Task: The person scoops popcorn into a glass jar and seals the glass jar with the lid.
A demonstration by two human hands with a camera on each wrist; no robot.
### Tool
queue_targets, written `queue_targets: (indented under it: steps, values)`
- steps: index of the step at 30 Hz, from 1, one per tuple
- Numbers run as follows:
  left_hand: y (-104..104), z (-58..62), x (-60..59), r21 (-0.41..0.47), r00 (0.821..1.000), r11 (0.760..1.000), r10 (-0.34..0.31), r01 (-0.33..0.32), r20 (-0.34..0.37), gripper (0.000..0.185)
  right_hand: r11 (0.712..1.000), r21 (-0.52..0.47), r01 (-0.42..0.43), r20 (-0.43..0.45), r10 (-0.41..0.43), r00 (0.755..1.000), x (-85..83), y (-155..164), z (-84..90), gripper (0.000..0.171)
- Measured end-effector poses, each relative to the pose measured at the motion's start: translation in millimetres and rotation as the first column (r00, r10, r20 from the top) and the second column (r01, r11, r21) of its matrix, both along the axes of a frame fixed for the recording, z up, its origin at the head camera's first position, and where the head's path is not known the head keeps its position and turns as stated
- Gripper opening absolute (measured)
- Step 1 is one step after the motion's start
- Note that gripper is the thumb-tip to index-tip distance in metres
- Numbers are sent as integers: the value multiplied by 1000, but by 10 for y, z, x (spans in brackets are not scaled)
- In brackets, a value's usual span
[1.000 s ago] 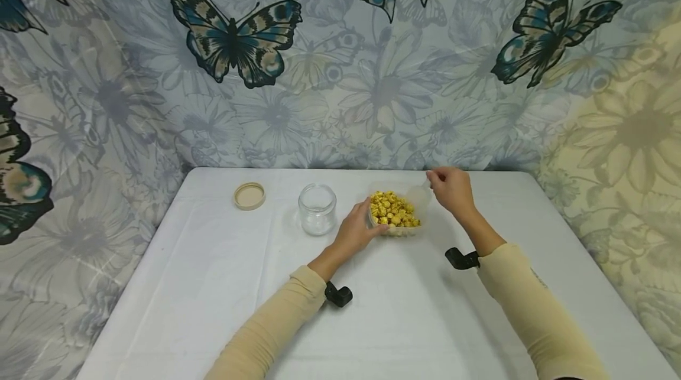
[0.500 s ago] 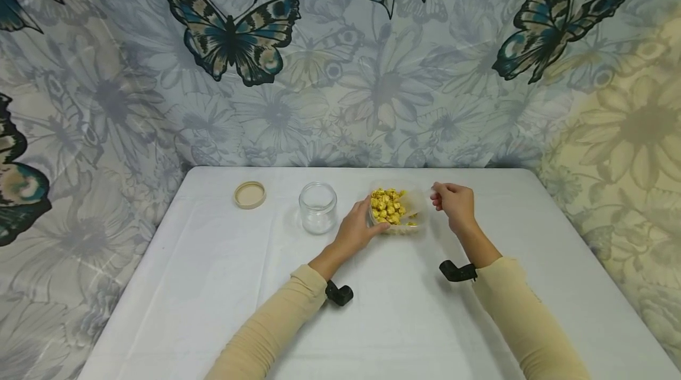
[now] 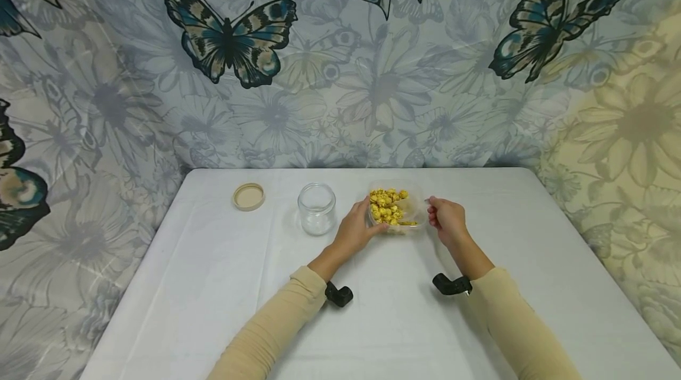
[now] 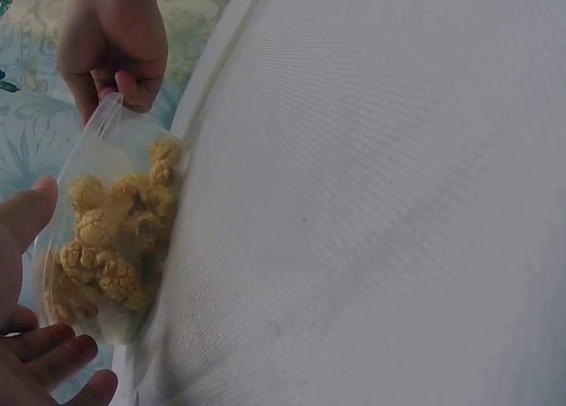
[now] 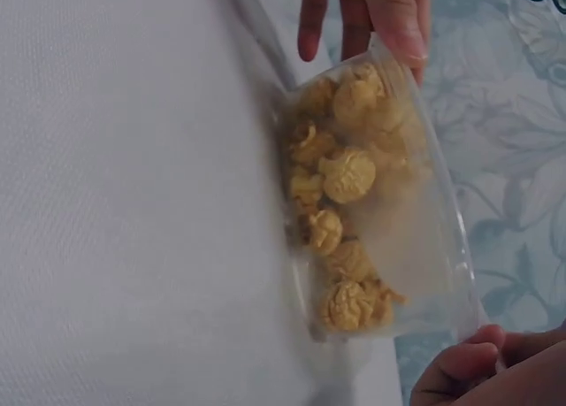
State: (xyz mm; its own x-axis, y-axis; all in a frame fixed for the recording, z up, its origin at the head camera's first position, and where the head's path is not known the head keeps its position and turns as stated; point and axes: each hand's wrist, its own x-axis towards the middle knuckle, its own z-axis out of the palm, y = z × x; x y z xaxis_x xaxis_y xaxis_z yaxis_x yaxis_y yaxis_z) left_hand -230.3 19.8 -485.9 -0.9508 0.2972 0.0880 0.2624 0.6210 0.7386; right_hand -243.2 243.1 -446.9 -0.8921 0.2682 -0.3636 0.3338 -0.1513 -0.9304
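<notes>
Yellow popcorn (image 3: 384,207) fills mostly the left part of a clear plastic container (image 5: 455,273) near the table's far edge. With its thumb at the near side and fingers along the far side, my left hand (image 3: 352,230) holds the container's left end. My right hand (image 3: 448,221) is at the right end, thumb and fingers curled and pinching a thin clear piece at the rim; cannot tell what that piece is. In the right wrist view, popcorn pieces show through the container wall, lower toward the right hand's end.
A glass jar (image 3: 317,216) without a lid stands left of the container. Farther left lies a round beige-rimmed lid (image 3: 249,197). White cloth (image 3: 213,285) covers the table, and a butterfly-patterned backdrop (image 3: 383,102) hangs behind it.
My right hand has come down toward me, from the container's far right corner to its right side. The popcorn no longer covers the container's right part. My left hand has stayed in place.
</notes>
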Motion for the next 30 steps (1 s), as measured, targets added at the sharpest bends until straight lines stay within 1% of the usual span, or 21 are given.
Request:
queue_targets:
  steps: [2,5,8,10,12,18,25,27,30]
  values:
    - [1,0,2,1,1000,1000,3,-3,5,86,1000,-12,7,-5,-7,1000,8,1,7,18]
    - [7,-7,5,-1,1000,1000,4,-4,2,86,1000,0,19,-9,-19,1000,13,-2,8,21]
    - [13,-15,4,-7,1000,1000,1,-1,-1,87,998,56,-18,-6,19,1000,20,-10,1,20]
    - [15,-20,2,-16,1000,1000,2,-2,-3,87,996,80,-46,-1,46,999,26,-20,-1,23]
    - [14,-23,1,-14,1000,1000,4,-4,-5,87,995,89,-45,10,44,999,34,-33,4,24]
    - [11,-33,-1,-3,1000,1000,9,-9,-3,87,999,10,46,43,-46,998,50,-69,17,19]
    - [15,-36,0,4,1000,1000,6,-6,2,87,989,-52,140,66,-136,989,64,-68,6,22]
    - [15,-34,1,6,1000,1000,7,-7,2,87,987,-64,147,65,-143,988,62,-65,-1,23]
    - [16,-31,2,2,1000,1000,10,-10,2,86,988,-72,137,54,-133,990,59,-62,-8,23]
